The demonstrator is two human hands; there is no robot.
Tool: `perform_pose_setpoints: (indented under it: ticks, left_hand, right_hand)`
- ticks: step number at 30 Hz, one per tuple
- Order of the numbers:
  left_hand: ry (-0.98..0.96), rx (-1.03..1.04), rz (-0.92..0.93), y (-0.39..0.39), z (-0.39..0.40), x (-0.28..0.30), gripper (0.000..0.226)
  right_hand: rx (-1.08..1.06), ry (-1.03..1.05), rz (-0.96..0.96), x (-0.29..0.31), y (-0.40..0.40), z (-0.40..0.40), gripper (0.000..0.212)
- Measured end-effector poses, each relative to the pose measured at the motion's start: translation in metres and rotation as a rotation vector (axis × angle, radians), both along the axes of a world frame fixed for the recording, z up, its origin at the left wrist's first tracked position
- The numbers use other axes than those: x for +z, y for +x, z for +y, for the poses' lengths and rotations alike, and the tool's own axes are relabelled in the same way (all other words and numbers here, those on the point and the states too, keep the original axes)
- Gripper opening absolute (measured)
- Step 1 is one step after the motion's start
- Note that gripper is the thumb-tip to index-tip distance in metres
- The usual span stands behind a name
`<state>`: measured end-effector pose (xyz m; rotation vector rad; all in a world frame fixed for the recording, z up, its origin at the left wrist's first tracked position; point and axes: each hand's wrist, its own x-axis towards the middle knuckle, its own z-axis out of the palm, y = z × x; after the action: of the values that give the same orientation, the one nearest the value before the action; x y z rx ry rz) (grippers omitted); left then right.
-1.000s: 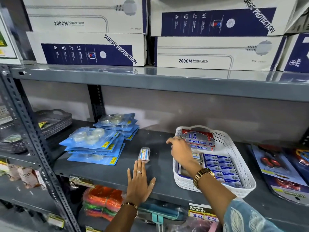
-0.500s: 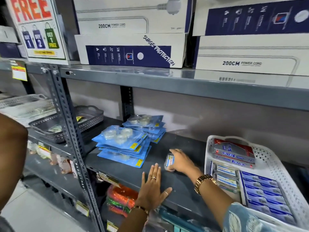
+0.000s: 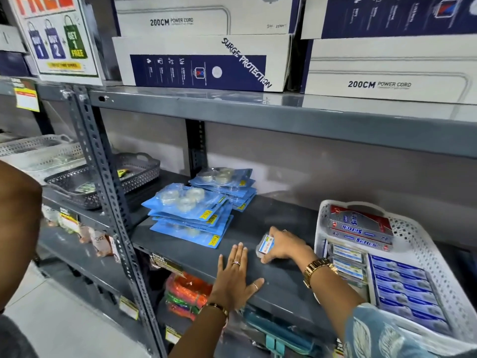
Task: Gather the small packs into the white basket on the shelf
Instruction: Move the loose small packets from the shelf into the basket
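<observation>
Just one pack (image 3: 265, 245), right hand (image 3: 284, 245).

The single head-worn camera looks forward and down at a grey metal shelf (image 3: 278, 280) from close in front, angled slightly leftward; its wide lens bows the shelf edges; the boxes (image 3: 204, 63) on the tier above fill the top of the view, the white basket (image 3: 423, 244) is cut off at the right edge, and both forearms enter from the bottom; there is no second view.
</observation>
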<state>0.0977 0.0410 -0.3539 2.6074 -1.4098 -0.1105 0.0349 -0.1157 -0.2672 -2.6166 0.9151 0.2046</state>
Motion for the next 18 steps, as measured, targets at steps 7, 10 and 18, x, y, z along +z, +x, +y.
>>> perform_pose_setpoints:
  ticks: [7, 10, 18]
  left_hand:
    - [0.042, -0.006, 0.012, -0.005, -0.001, 0.007, 0.081]
    - [0.061, 0.030, -0.019, -0.015, -0.006, 0.008, 0.074]
    - [0.036, -0.100, -0.054, -0.075, -0.036, 0.004, 0.068]
  right_hand:
    - [-0.237, 0.078, -0.441, 0.011, -0.030, 0.018, 0.070]
    - [-0.350, 0.076, -0.517, 0.023, -0.044, 0.016, 0.082]
    - [-0.613, 0.014, -0.533, 0.030, -0.116, 0.002, 0.086]
